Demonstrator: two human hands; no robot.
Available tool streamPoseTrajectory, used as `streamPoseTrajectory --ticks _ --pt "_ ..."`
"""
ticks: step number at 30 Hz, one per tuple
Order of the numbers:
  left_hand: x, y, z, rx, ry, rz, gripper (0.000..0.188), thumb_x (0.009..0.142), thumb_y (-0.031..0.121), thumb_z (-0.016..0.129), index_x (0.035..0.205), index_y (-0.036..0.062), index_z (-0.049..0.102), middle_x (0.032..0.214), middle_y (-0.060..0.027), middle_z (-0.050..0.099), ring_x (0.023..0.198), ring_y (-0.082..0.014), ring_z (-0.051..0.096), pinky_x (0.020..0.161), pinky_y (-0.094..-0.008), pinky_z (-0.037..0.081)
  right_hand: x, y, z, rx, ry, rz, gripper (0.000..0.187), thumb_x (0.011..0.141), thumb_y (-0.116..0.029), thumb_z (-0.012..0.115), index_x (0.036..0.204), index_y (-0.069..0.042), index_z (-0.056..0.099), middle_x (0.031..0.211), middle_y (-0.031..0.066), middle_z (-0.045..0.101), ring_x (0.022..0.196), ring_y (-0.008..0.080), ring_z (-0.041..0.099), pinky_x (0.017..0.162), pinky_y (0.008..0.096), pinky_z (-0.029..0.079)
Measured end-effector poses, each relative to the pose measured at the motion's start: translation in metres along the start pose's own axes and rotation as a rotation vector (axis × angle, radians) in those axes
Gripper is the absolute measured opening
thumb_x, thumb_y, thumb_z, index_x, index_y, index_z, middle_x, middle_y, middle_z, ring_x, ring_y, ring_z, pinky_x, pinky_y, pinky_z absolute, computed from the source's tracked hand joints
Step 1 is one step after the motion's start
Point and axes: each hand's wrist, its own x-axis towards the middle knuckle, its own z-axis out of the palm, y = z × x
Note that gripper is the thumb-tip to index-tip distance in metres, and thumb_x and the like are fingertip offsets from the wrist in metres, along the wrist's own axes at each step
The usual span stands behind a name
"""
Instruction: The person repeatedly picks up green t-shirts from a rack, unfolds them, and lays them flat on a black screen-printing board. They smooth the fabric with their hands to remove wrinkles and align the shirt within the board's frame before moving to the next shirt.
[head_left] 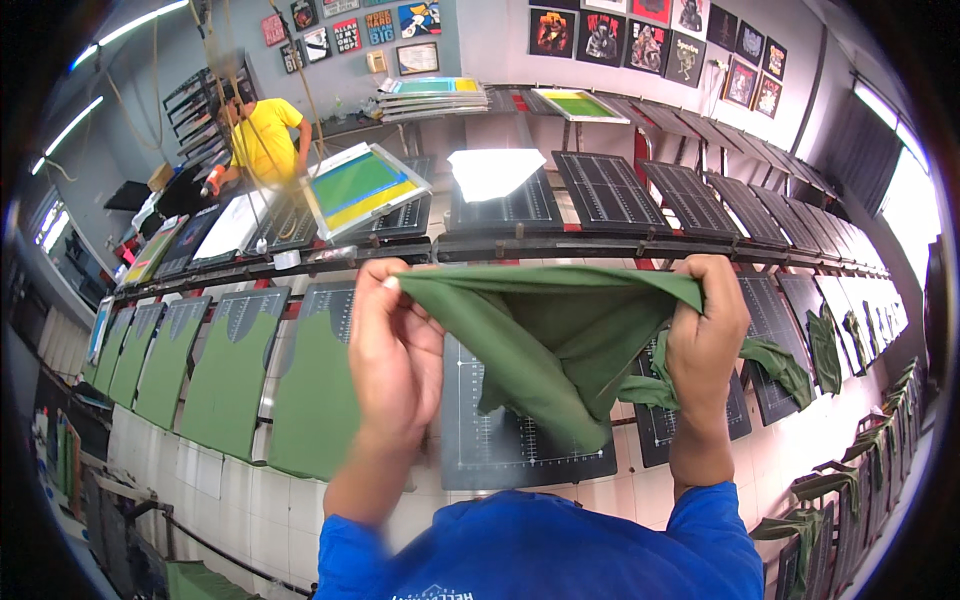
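Note:
A green cut fabric panel [570, 370] is stretched between my hands, its upper edge pulled nearly straight and the rest hanging in folds. My left hand [395, 345] pinches one corner between thumb and fingers. The opposite corner is gripped in my right hand [710, 330], with the fingers curled round it. Below the hanging cloth lies a black printing board [525, 445] with white ruled marks, partly covered from view. To the left, a similar green panel [315, 390] lies flat on its board, its curved cut-out exposing the ruled surface.
Several more boards with green panels run left. Crumpled green pieces [780, 370] rest on boards to the right. Across the rail stand a green-and-yellow printing screen [365, 190], a white sheet [495, 172] and black boards [610, 190]. A person in yellow [268, 140] works at the far left.

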Motion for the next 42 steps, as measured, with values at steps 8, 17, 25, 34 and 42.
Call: streamPoseTrajectory --ticks 8,17,25,34,42 --pt "0.049 0.012 -0.033 0.734 -0.095 0.369 0.019 0.101 0.023 0.056 0.109 0.0055 0.052 0.098 -0.0092 0.063 0.091 -0.0205 0.065 0.082 -0.0362 0.054 0.059 -0.003 -0.013 0.064 -0.075 -0.206 0.040 0.073 0.008 0.042 0.105 0.001 0.064 0.097 0.0198 0.068 0.094 0.0365 0.067 0.087 0.0400 0.050" --pt "0.191 -0.029 -0.146 2.115 -0.471 0.362 0.018 0.084 0.016 0.069 0.095 0.0028 0.066 0.093 -0.0222 0.067 0.088 -0.0440 0.063 0.080 -0.0521 0.051 0.083 0.199 0.097 -0.410 -0.357 0.254 0.036 0.083 -0.009 0.058 0.115 -0.018 0.071 0.111 0.0168 0.071 0.104 0.0370 0.067 0.090 0.0476 0.051" --pt "0.076 -0.003 -0.086 1.000 -0.007 0.184 0.016 0.097 0.010 0.063 0.105 -0.0028 0.064 0.090 -0.0049 0.067 0.076 -0.0108 0.061 0.069 -0.0267 0.051 0.016 0.146 0.007 0.188 -0.108 0.254 0.029 0.089 0.005 0.048 0.110 0.002 0.068 0.105 0.0135 0.071 0.097 0.0220 0.067 0.093 0.0337 0.049" --pt "-0.104 -0.099 -0.207 1.356 0.017 0.014 0.014 0.093 0.001 0.058 0.106 -0.0022 0.062 0.107 -0.0180 0.072 0.089 -0.0277 0.069 0.080 -0.0372 0.054 -0.200 0.170 0.000 0.200 -0.378 0.375 0.043 0.069 0.013 0.041 0.103 0.003 0.066 0.108 0.0195 0.067 0.109 0.0341 0.064 0.102 0.0384 0.046" --pt "-0.240 -0.136 -0.268 1.656 -0.196 -0.440 0.025 0.086 0.001 0.059 0.111 0.0007 0.059 0.105 -0.0232 0.065 0.100 -0.0434 0.061 0.085 -0.0481 0.050 -0.345 0.201 -0.032 0.122 -0.766 0.539 0.037 0.071 0.010 0.051 0.102 0.000 0.070 0.103 0.0206 0.069 0.103 0.0375 0.066 0.094 0.0402 0.051"
